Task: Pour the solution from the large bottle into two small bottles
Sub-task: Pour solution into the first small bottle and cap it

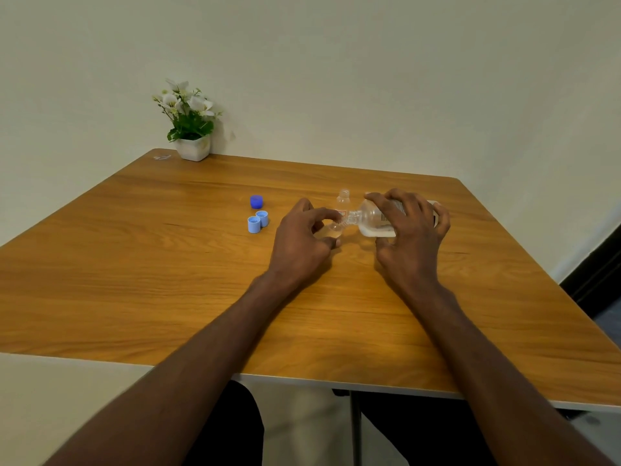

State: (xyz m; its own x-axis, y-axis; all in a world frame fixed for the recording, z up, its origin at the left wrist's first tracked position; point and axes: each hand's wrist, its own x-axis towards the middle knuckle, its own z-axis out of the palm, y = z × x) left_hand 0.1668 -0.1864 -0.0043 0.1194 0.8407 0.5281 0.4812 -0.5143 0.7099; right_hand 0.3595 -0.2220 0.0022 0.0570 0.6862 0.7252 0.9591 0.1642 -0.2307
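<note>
My right hand (411, 227) grips the large clear bottle (373, 218), tipped on its side with its neck pointing left and a little liquid pooled in its lower side. The neck meets the mouth of a small clear bottle (336, 228) that my left hand (302, 240) holds between curled fingers and thumb on the table. The second small bottle (343, 200) stands upright and uncapped just behind them. To the left lie a dark blue cap (256, 201) and two light blue caps (257, 222).
A white pot of artificial flowers (191, 129) stands at the far left corner of the wooden table (168, 280), against the wall. A small clear scrap (162, 157) lies beside the pot. The table's near edge runs just above my lap.
</note>
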